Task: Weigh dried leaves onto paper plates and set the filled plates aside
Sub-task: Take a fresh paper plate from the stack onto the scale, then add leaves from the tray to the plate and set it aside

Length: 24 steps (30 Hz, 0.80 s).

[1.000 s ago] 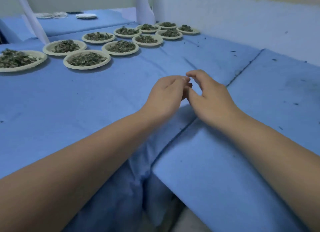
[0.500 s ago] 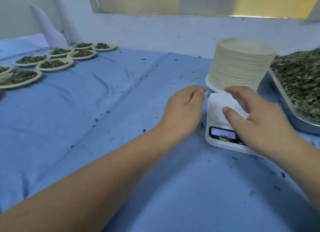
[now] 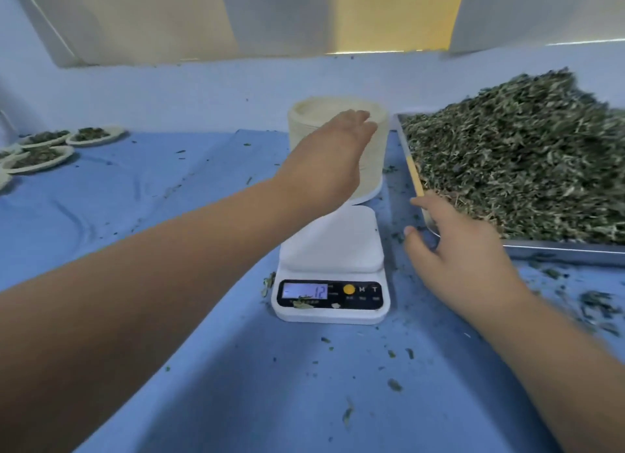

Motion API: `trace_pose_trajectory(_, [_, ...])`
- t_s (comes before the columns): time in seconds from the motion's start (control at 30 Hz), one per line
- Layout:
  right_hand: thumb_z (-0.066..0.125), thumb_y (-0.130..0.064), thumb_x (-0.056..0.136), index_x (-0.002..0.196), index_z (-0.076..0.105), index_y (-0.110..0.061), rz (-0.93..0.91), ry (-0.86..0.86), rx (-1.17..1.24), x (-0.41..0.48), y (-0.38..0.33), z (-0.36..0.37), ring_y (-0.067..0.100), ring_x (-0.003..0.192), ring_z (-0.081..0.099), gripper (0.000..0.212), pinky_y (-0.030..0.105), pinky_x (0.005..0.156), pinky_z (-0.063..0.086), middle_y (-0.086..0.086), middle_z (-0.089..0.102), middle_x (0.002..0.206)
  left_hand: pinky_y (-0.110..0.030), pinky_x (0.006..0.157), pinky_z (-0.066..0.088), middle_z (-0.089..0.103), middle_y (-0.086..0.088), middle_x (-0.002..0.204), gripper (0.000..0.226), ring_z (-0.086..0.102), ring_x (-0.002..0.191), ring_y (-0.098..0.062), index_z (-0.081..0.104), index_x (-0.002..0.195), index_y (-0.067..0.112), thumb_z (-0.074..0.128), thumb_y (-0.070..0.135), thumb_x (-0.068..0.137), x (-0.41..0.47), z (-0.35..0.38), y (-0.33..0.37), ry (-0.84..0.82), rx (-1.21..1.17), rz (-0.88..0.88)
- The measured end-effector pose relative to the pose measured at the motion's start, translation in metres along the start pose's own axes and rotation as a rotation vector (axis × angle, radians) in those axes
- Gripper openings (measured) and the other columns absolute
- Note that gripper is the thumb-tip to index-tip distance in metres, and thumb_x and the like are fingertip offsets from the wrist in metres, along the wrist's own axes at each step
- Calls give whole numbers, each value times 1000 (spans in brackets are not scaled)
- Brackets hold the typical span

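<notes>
Head view, hazards by size. Mind the wrinkled blue cloth on the worktop (image 3: 169, 215): likely to catch a dragged plate, so lift and carry. Watch the tray (image 3: 558, 249) at right, heaped with dried leaves (image 3: 524, 154) well above the rim; liable to shed over the edge if scooped carelessly by the right hand (image 3: 453, 246), loosely spread at the tray's near corner and holding nothing. Treat the tall stack of paper plates (image 3: 375, 154) just behind the scale (image 3: 333, 246) as unstable: at risk of toppling toward the tray, or of giving up several plates at once, under the left hand (image 3: 331, 148), flat and straight-fingered over the top, gripping nothing; contact with the top plate not determinable. Keep sleeves and elbows off the filled plates (image 3: 37, 156) set aside far left. Check the display (image 3: 304, 291): lit with a nonzero figure over a bare platform, so tare after loading or expect false weights. Brush off the leaf bits (image 3: 301, 304) on the display panel; apt to mask digits.
</notes>
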State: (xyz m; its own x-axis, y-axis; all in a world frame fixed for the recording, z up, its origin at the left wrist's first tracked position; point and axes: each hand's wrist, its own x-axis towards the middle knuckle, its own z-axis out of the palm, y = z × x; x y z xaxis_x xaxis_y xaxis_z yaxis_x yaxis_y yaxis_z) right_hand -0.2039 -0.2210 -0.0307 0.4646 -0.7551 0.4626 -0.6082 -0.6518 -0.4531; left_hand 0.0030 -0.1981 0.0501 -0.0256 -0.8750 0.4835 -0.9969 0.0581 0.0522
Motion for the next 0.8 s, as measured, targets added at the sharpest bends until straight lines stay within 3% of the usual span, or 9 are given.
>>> trace_pose_trajectory(0.1, [57, -28, 96, 137, 52, -18, 17, -31, -7, 0, -2, 1, 20, 73, 50, 42, 26, 67, 33, 13, 64, 122, -40, 110, 38, 46, -17, 152, 60, 41, 141, -29, 45, 147, 4, 42, -10, 89, 26, 1, -8, -59, 181, -69])
trace_pose_trajectory(0.2, [57, -23, 96, 134, 54, -19, 33, -35, 12, -1, -4, 3, 35, 78, 61, 39, 39, 73, 48, 22, 62, 125, -42, 78, 46, 61, -16, 116, 45, 55, 101, -33, 53, 132, 6, 45, -2, 88, 41, -1, -15, -126, 334, -78])
trace_pose_trajectory(0.27, [57, -21, 94, 133, 56, -20, 34, -17, 23, -3, -5, 2, 15, 65, 64, 39, 42, 89, 52, 22, 63, 126, -39, 69, 37, 58, -12, 99, 33, 46, 85, -28, 56, 120, 7, 46, 2, 89, 44, -2, -16, -141, 371, -44])
trace_pose_trajectory(0.33, [57, -19, 93, 132, 57, -20, 17, -2, 35, -3, -4, 3, -2, 48, 51, 39, 41, 97, 50, 19, 62, 131, -38, 67, 35, 49, -8, 89, 27, 44, 82, -27, 55, 113, 8, 46, 3, 88, 45, -3, -18, -149, 406, -10])
trace_pose_trajectory(0.4, [56, -18, 93, 132, 57, -18, -2, -7, 36, -3, -1, 6, -2, 45, 49, 39, 37, 109, 43, 13, 58, 141, -38, 65, 34, 43, -4, 81, 18, 46, 80, -29, 50, 104, 10, 45, 3, 88, 47, -6, -19, -167, 443, 30])
trace_pose_trajectory(0.47, [56, -18, 93, 131, 57, -18, -5, -19, 23, -3, 0, 8, -1, 47, 51, 39, 25, 122, 22, 11, 53, 148, -37, 63, 34, 38, -3, 75, 15, 49, 80, -31, 47, 99, 11, 45, 2, 87, 49, -9, -20, -193, 475, 55])
trace_pose_trajectory(0.53, [55, -18, 93, 131, 58, -20, 5, -23, 19, -2, -1, 8, -2, 52, 53, 38, 20, 122, 9, 9, 49, 152, -38, 63, 36, 37, -3, 75, 16, 51, 81, -33, 47, 100, 10, 46, 1, 88, 51, -11, -21, -207, 519, 85])
trace_pose_trajectory(0.73, [53, -20, 94, 132, 56, -22, 21, -56, 13, -2, -4, 5, 4, 53, 61, 38, 31, 124, 22, 7, 44, 155, -36, 58, 31, 37, -4, 74, 23, 49, 76, -31, 53, 110, 5, 46, -2, 89, 54, -11, -26, -211, 583, 140])
trace_pose_trajectory(0.8, [53, -20, 95, 133, 56, -22, 28, -61, 15, -3, -5, 4, 8, 74, 70, 38, 34, 121, 29, 6, 44, 156, -38, 59, 34, 44, -6, 80, 31, 51, 78, -31, 52, 120, 3, 47, -3, 90, 54, -8, -27, -208, 596, 149])
